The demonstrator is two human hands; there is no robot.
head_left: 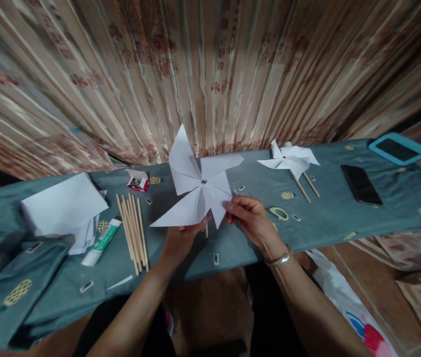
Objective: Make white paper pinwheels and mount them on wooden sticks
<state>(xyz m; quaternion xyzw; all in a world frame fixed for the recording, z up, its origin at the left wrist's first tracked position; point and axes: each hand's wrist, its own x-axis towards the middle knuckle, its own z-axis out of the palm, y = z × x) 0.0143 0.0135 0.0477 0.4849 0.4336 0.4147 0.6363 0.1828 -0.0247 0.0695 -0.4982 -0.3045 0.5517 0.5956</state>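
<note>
A white paper pinwheel (191, 210), with a pin head at its middle, is held up above the table. My left hand (183, 243) is closed on it from below, its fingers partly hidden behind the paper. The end of a wooden stick (207, 231) shows beneath the blades, beside my left thumb. With thumb and fingers, my right hand (249, 218) pinches the edge of the lower right blade. Close to the right hand lie yellow-green handled scissors (278, 213), their blades mostly covered by the hand.
On the green patterned tablecloth (329, 218) lie white paper sheets (65, 203), a glue stick (101, 243), several wooden sticks (132, 230) and a small red box of pins (138, 183). Rightward are white pinwheels on sticks (292, 157), a phone (361, 184) and a blue-framed tablet (398, 148). A curtain (210, 74) hangs behind.
</note>
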